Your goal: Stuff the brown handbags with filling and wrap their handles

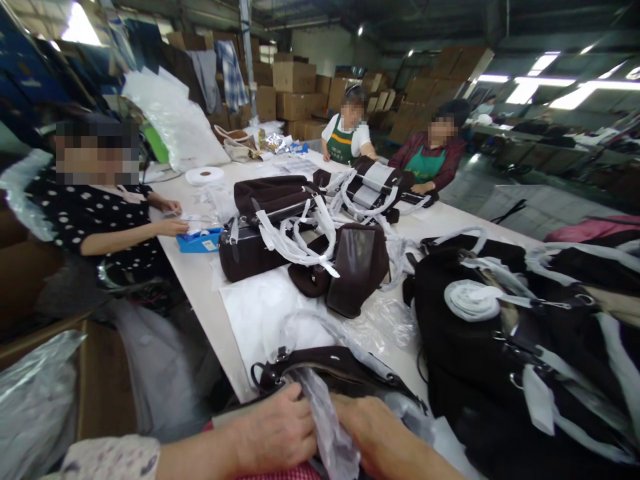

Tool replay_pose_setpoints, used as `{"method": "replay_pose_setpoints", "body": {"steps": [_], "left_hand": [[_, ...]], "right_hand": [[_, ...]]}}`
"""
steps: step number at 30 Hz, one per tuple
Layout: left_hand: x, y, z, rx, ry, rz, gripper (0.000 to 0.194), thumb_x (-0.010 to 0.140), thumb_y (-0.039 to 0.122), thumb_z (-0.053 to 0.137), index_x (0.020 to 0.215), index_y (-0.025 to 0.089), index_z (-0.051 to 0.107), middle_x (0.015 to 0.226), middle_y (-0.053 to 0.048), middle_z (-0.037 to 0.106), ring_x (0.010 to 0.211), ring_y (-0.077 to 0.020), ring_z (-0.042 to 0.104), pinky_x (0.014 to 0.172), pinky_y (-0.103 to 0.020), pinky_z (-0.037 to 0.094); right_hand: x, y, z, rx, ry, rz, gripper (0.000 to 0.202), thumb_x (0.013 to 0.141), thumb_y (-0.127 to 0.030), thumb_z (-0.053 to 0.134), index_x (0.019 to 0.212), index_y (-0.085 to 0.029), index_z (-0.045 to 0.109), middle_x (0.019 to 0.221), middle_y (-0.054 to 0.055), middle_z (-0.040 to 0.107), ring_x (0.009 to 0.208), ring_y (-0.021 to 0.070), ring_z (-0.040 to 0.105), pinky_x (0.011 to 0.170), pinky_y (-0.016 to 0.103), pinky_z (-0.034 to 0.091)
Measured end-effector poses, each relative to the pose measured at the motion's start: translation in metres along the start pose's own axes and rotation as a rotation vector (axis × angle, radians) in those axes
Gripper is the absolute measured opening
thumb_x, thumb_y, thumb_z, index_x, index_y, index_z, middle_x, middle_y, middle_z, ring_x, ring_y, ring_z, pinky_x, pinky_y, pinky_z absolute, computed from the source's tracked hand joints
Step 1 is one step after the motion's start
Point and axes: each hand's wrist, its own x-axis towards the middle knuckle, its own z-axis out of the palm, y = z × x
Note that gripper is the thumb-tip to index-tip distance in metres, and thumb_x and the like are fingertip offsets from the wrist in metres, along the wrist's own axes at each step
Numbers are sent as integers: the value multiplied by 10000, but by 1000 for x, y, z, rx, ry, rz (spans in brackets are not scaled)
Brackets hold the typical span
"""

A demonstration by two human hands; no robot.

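A dark brown handbag (340,360) lies at the table's near edge with its top open. Clear plastic film (327,427) sticks up out of its mouth. My left hand (283,427) is closed at the bag's opening, fingers curled against the film's left side. On the film's other side, my right hand (370,427) reaches into the opening; the film and bag hide its fingertips. The bag's handle (345,330) is wrapped in translucent plastic and stands up behind the opening.
More dark handbags (357,267) with white-wrapped handles lie mid-table. A large pile of dark bags (465,353) fills the right, topped by a white strap roll (471,300). A co-worker (100,207) sits at left by a blue box (199,241); two others work at the far end.
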Motion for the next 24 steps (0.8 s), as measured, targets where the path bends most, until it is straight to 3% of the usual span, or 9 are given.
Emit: {"method": "replay_pose_setpoints", "body": {"steps": [3,6,9,12,14,16,18,21,24], "left_hand": [[-3,2,-4,54,47,35,226,970,192,529,752,179,588,733,1,597,752,-159,525,821,-395,398],[-8,-1,-13,128,91,67,190,954,205,567,771,181,612,846,-16,628,885,-178,547,940,-407,393],[-14,-4,-21,199,172,99,99,944,202,583,887,198,664,1171,-21,637,1144,-205,498,1065,-412,323],[-14,-5,-24,182,172,109,113,943,233,583,880,233,676,1416,18,521,1301,-247,405,1150,-473,207],[-11,-7,-23,156,103,70,200,939,257,584,752,220,645,1303,-29,591,1233,-275,464,1148,-534,185],[-9,-9,-22,151,-2,28,267,931,262,585,670,207,597,992,-56,648,1012,-256,552,1132,-571,209],[-8,-12,-22,144,-89,34,272,928,247,575,659,209,567,783,-22,582,811,-211,538,1128,-552,248],[-11,-17,-28,125,-158,72,206,913,228,549,708,215,554,752,-9,549,751,-195,508,1147,-500,259],[-14,-22,-31,142,-264,-28,63,838,211,584,778,209,565,767,-22,564,771,-209,520,1168,-535,215]], "right_hand": [[16,10,15,-181,20,178,523,646,36,469,1109,-170,600,1211,126,700,973,251,719,784,281,529],[31,8,22,-200,-32,63,604,648,0,528,1221,-189,548,1239,98,694,935,254,727,753,286,543],[45,-3,29,-202,-75,12,443,764,-65,532,1184,-202,568,1124,73,737,886,248,730,694,280,540],[45,-8,36,-220,-110,-36,259,832,-78,496,996,-214,642,1060,68,753,875,239,725,686,274,527],[36,-6,36,-226,-147,-76,248,746,-73,571,941,-206,649,1022,66,758,852,246,723,689,278,527],[22,-2,31,-178,-147,-47,370,661,-88,604,1011,-204,635,1070,71,742,875,253,718,717,289,536],[7,0,21,-91,-137,69,589,638,-148,615,1223,-198,570,1191,103,699,979,282,702,795,326,547],[-9,0,2,-54,-155,271,876,611,-211,662,1446,-158,405,1295,192,635,1103,369,652,907,441,527],[-12,-2,-6,-194,-124,358,575,692,-217,643,1264,-185,592,1143,184,704,994,390,689,836,489,536]]}}
